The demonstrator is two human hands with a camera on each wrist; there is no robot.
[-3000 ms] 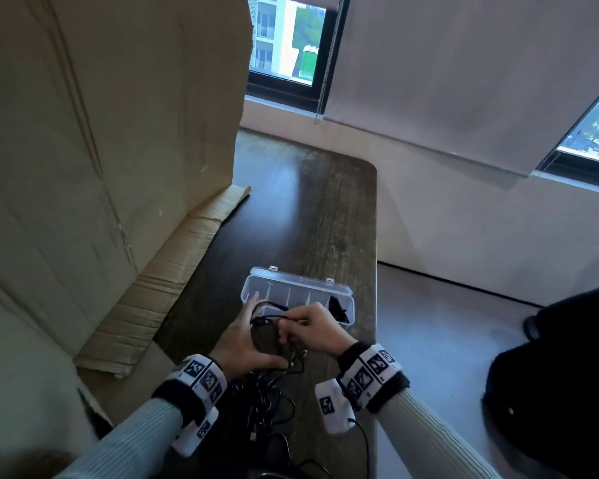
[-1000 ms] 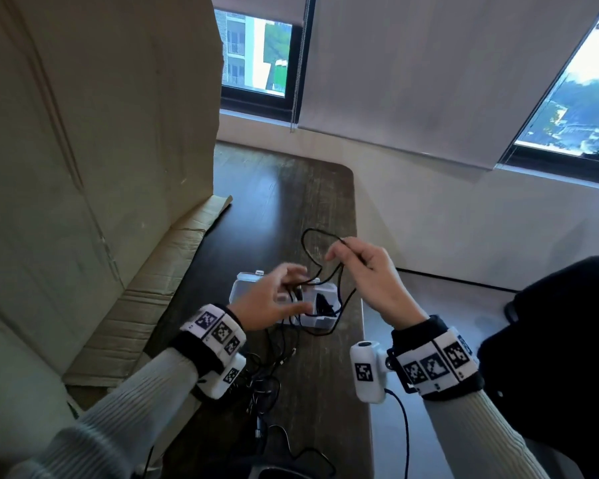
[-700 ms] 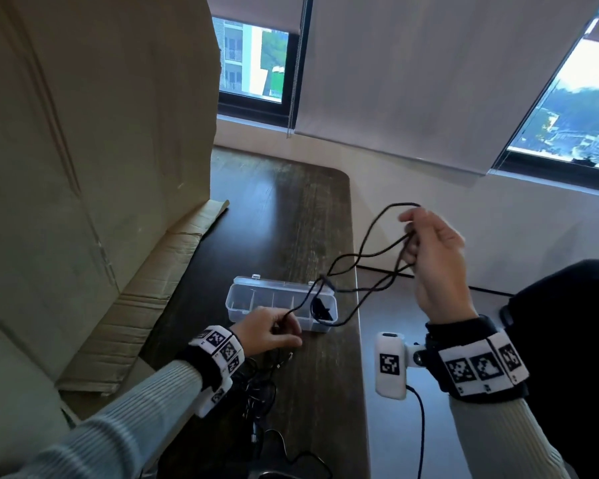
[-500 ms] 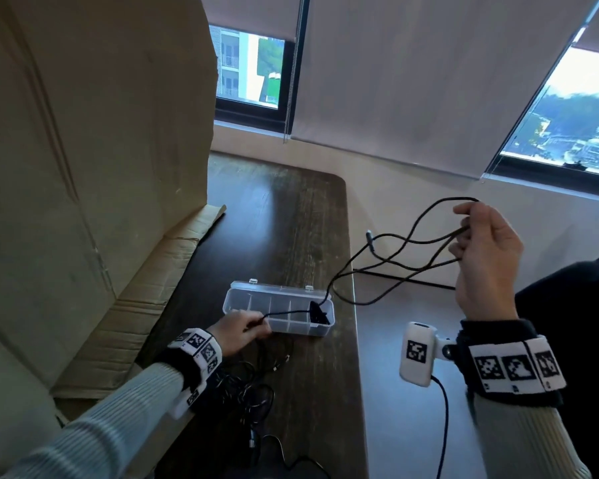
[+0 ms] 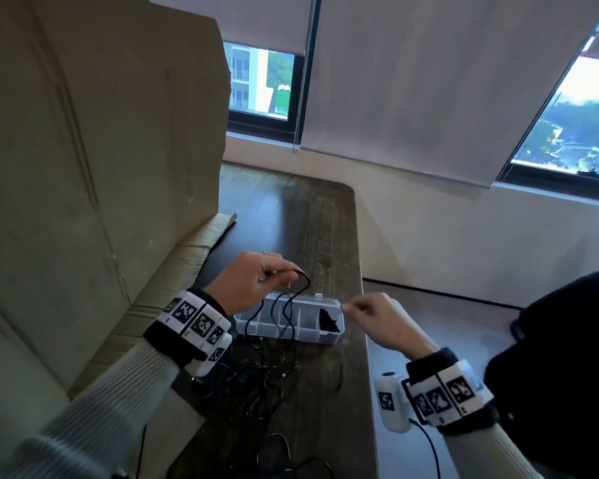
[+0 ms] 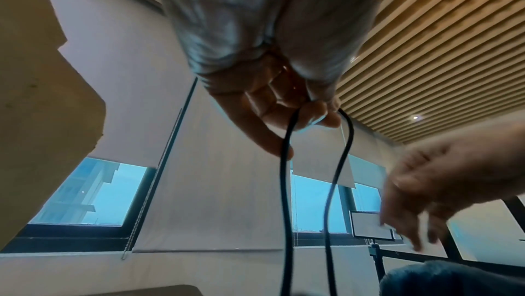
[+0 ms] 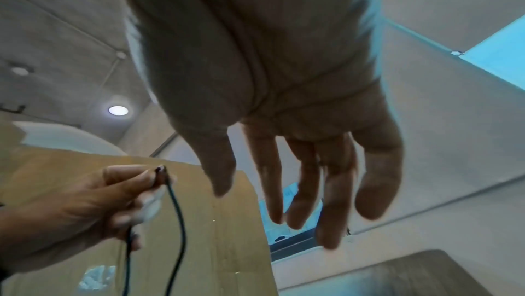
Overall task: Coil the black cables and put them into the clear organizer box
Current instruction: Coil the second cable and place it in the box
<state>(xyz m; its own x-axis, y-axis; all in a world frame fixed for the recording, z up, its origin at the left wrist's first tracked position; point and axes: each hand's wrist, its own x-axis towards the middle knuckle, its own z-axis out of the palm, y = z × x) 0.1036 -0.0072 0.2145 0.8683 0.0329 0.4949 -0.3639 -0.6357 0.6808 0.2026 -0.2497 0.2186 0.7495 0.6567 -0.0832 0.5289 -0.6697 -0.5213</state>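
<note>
On the dark table (image 5: 301, 216), left hand (image 5: 253, 281) pinches a cable (image 5: 284, 312); right hand (image 5: 377, 319) loose, its fingertips blurred.

Black cable (image 5: 287, 305) looped over clear box (image 5: 274, 328)

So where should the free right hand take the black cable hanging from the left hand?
Pinch the two strands of the black cable just below the left hand, coming in from the right. They hang side by side over the clear organizer box, and the right hand is open beside them.
</note>
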